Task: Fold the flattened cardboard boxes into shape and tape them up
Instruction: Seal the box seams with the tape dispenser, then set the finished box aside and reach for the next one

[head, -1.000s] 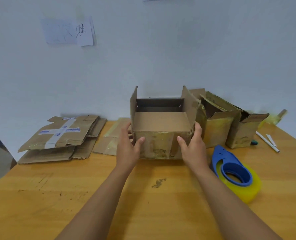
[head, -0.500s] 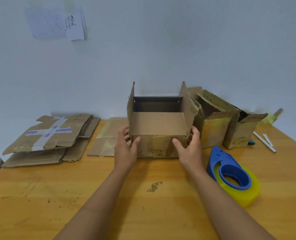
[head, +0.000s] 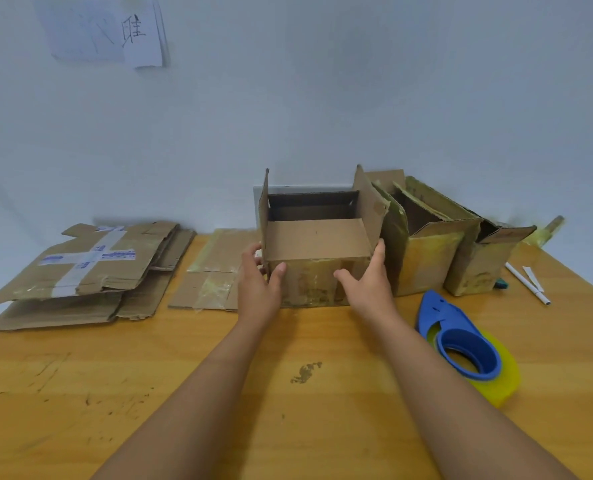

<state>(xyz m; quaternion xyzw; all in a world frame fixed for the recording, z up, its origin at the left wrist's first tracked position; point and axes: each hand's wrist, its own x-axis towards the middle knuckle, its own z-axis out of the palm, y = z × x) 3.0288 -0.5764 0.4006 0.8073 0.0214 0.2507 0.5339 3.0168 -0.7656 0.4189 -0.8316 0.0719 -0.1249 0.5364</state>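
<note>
Plain packing workroom: scratched wooden table (head: 80,393), flattened cardboard (head: 80,271) at left, tape dispenser (head: 468,348) at right, bare white wall (head: 357,98)

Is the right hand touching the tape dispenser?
Apart. The head view shows bare tabletop between the right hand, on the open box, and the tape dispenser.
</note>
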